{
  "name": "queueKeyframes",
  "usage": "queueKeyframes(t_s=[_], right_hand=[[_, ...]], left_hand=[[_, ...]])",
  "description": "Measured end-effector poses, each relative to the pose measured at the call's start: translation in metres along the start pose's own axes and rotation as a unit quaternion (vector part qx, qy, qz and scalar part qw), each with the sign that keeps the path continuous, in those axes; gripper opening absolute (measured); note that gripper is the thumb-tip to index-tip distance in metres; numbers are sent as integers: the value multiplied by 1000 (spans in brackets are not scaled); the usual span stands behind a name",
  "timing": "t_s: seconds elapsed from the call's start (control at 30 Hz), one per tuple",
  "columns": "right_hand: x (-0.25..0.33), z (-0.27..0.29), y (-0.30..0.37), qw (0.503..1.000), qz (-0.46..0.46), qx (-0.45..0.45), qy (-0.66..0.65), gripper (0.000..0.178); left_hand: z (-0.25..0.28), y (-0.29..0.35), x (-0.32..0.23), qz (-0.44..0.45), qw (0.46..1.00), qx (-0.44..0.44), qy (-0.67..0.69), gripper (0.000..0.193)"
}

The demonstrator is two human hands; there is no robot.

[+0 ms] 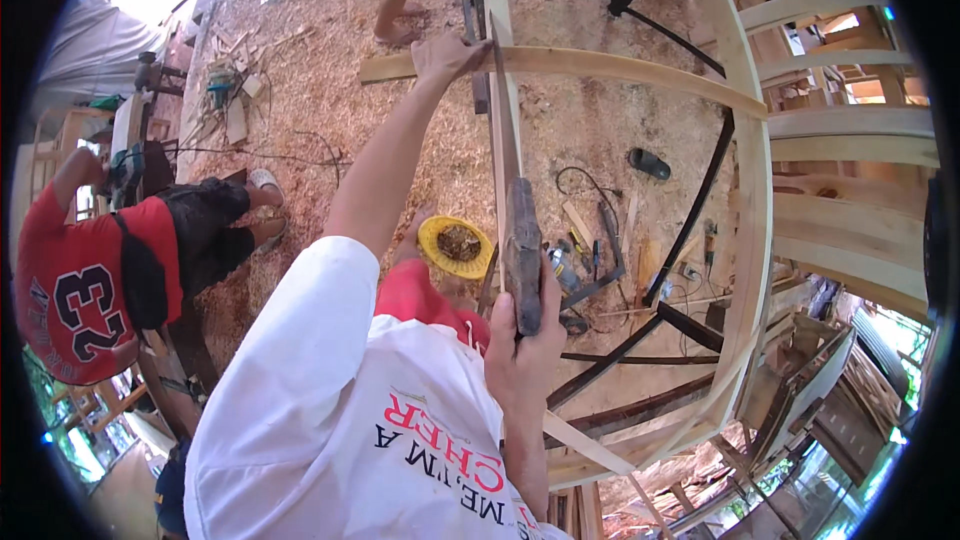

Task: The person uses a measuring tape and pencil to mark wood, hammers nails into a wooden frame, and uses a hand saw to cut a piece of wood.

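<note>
My right hand (527, 345) is closed round the dark, worn handle of a handsaw (523, 250). The narrow saw blade points away from me, and its far end meets a pale wooden slat (600, 63). This slat lies crosswise over a pale wooden frame (742, 70) with dark metal braces (690, 205). With my left arm stretched out, my left hand (450, 57) grips the slat just left of the blade. Its fingertips are partly hidden.
A yellow basket (428, 232) holding brownish scraps sits on the shaving-covered floor. Tools, a cord and a dark slipper (650, 163) lie under the frame. A co-worker in red (150, 250) bends at the left; another person's legs (397, 5) stand ahead. Boards (850, 190) are stacked at the right.
</note>
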State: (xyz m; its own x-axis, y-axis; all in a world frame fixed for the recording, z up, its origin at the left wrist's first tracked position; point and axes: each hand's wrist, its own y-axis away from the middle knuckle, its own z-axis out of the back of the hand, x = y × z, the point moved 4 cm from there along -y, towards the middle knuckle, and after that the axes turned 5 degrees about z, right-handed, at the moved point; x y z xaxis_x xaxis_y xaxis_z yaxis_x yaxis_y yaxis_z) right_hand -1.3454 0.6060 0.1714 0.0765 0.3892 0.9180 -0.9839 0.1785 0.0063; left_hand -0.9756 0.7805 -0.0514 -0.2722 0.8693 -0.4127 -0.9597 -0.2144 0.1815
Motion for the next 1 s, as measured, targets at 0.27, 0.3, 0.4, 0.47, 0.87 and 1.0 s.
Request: queueKeyframes(t_s=[0.27,0.3,0.4,0.47,0.87,1.0], right_hand=[[-7,6,-9,998,-47,29,-26,53],[-10,5,-9,999,-40,28,-24,56],[-13,11,-2,999,-34,34,-10,59],[-14,11,-8,999,-29,40,2,59],[-23,-5,-34,998,56,27,1,58],[-15,14,-15,999,35,12,-9,57]], left_hand=[[7,-6,0,21,998,47,-40,88],[4,-4,0,16,998,48,-31,89],[3,3,-1,9,998,57,-34,89],[6,-1,-8,3,997,60,-47,88],[-3,-2,5,20,998,58,-33,81],[1,8,-5,14,1000,8,-15,76]])
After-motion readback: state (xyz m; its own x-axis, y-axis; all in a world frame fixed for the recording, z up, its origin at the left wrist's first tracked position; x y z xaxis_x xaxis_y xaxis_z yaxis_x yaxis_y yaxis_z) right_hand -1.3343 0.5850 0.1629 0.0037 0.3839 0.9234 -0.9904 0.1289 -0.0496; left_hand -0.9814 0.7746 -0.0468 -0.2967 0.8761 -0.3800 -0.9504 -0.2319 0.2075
